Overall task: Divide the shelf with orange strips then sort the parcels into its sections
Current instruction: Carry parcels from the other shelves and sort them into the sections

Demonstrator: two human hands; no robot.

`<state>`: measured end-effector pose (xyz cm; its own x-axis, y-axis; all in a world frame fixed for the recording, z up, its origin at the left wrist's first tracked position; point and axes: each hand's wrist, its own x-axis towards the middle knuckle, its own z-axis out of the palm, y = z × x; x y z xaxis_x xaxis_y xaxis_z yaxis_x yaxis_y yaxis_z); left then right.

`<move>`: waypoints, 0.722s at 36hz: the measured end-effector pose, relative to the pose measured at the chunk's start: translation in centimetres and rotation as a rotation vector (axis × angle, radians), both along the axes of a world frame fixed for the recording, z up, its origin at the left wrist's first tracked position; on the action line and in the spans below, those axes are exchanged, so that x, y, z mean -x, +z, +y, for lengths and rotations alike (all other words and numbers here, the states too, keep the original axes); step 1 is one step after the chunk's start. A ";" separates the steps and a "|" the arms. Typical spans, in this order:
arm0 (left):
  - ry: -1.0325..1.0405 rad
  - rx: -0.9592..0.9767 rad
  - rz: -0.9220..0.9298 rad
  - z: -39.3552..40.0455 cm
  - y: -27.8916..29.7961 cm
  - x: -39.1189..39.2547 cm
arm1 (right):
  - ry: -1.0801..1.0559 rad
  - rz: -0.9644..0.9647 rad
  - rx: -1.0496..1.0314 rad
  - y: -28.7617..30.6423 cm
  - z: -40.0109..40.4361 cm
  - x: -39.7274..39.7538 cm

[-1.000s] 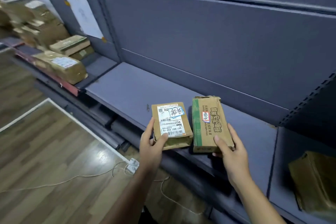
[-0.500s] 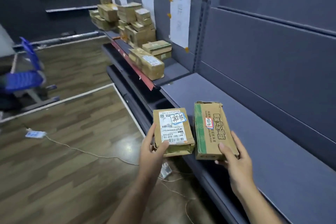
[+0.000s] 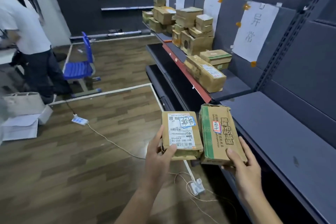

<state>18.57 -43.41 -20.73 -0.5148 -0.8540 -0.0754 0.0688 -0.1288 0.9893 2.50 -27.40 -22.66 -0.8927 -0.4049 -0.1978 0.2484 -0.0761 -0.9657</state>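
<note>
My left hand [image 3: 158, 158] grips a small brown parcel [image 3: 181, 132] with a white shipping label and a blue-edged sticker. My right hand [image 3: 243, 165] grips a longer cardboard parcel [image 3: 221, 134] with a green stripe, black characters and a red-edged sticker. Both parcels are held side by side in the air, just left of the grey shelf [image 3: 283, 132]. Further along that shelf several stacked parcels [image 3: 190, 29] sit behind an orange strip [image 3: 189, 74] on the front edge. White paper signs [image 3: 254, 29] are taped to the back panel.
A blue chair [image 3: 81, 63] stands on the wooden floor to the left. A person in a white shirt [image 3: 27, 42] stands at the far left beside white boxes [image 3: 23, 123]. A power strip [image 3: 79, 120] and cables lie on the floor.
My view has swung left along the shelf, bringing the parcel stacks, the chair and the person into sight. Both hands still hold their parcels in the same way.
</note>
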 end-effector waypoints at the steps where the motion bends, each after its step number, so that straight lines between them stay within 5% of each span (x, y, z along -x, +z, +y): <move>1: 0.017 -0.010 0.001 -0.9 -0.1 -0.2 | 0.010 0.004 0.000 0.0 -1.0 -0.1; 14: 0.117 -0.041 0.025 -11.5 -1.5 2.4 | 0.091 0.005 0.041 -0.7 -13.1 4.4; 26: 0.066 -0.012 0.028 -23.6 0.6 13.9 | 0.052 0.037 0.139 3.0 -22.4 14.7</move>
<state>4.63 -66.96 -20.15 -0.4598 -0.8851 -0.0722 0.1053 -0.1350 0.9852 -12.17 -49.78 -19.67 -0.8756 -0.4717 -0.1044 0.2201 -0.1973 -0.9553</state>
